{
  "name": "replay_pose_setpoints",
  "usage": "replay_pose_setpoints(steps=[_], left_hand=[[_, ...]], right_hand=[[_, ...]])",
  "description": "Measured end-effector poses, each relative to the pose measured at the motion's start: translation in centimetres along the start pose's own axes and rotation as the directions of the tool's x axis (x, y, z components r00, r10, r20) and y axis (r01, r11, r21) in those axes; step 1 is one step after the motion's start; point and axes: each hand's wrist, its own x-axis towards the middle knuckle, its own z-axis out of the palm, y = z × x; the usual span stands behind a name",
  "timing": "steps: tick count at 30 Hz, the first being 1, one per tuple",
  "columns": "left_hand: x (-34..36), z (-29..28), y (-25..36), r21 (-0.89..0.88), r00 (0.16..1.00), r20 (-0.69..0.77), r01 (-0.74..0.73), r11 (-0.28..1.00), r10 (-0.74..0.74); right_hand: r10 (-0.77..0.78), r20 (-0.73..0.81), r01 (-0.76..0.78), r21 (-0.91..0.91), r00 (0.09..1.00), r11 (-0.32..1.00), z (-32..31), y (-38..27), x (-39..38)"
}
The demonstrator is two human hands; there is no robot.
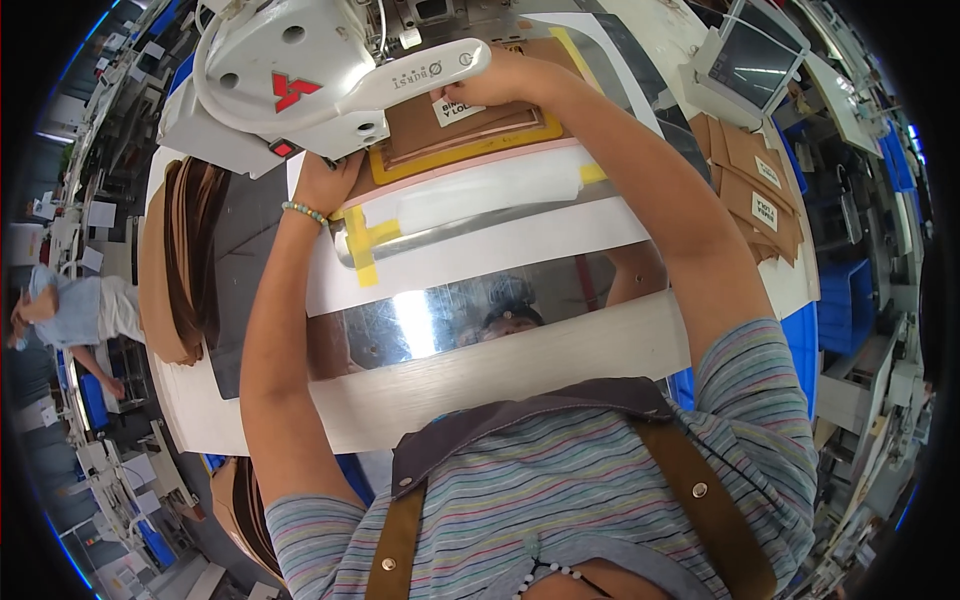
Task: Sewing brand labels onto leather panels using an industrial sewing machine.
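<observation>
A brown panel with a white printed label lies in a yellow-edged frame below the white sewing machine head. My left hand, with a beaded bracelet at its wrist, lies flat at the frame's left side. Its thumb is apart, and the machine head covers some of its fingers. My right hand reaches over the panel from the right. Its fingers are bent with their tips at the label; what they may pinch is hidden.
Stacked brown pieces lie at the left. Labelled brown pieces are piled at the right, near a small screen. A shiny metal plate runs along the table front. Another person is far left.
</observation>
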Motion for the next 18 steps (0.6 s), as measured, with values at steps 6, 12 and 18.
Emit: replay_pose_setpoints(steps=[6,12,18], left_hand=[[0.8,-0.5,1.5,0.01,0.977,0.133,-0.166,0.986,0.164],[1.7,-0.6,2.1,0.123,0.948,0.271,-0.207,0.97,0.168],[0.2,-0.4,-0.4,0.193,0.961,0.192,-0.237,0.952,0.2]], right_hand=[[-0.015,-0.059,0.006,-0.157,0.998,0.988,1.4,-1.6,-0.1],[-0.133,-0.145,0.067,-0.39,0.98,0.919,2.0,-1.2,-1.3],[-0.07,-0.106,0.023,-0.388,0.992,0.921,2.7,-1.5,-1.6]])
